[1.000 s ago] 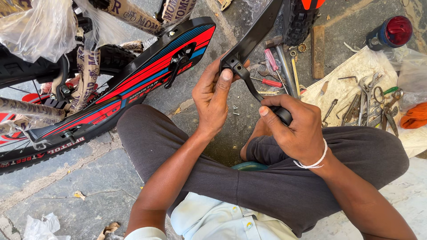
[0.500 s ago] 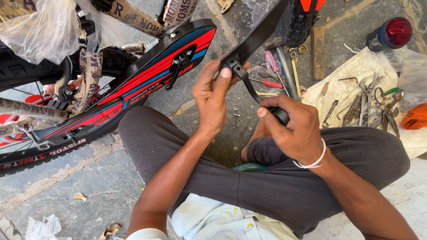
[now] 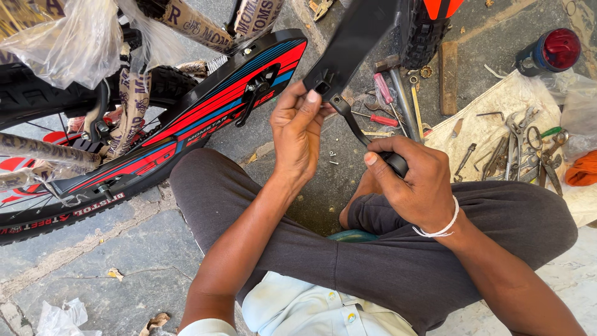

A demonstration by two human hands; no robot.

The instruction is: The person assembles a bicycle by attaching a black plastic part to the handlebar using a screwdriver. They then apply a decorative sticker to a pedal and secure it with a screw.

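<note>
Above the person's crossed legs, a black mudguard (image 3: 357,37) is held up between both hands, its bracket end low and its blade running up out of view. The left hand (image 3: 298,134) pinches the bracket, thumb pressed on its face, so that grip is closed on the mudguard; the right hand (image 3: 413,183) is wrapped tight round the black handle of a tool (image 3: 360,127) whose curved shank meets the bracket. The mudguard looks like light, stiff plastic, probably a little springy along the blade and smooth enough to slip, so the bracket end seems the firmest place to hold it. Just left lies a bicycle frame (image 3: 186,124) in red, blue and black, partly wrapped in paper and plastic. To the right, a cloth (image 3: 491,106) carries pliers and spanners, with screwdrivers (image 3: 385,99) on the stone floor near the knee. Small screws (image 3: 334,157) lie loose below the hands.
</note>
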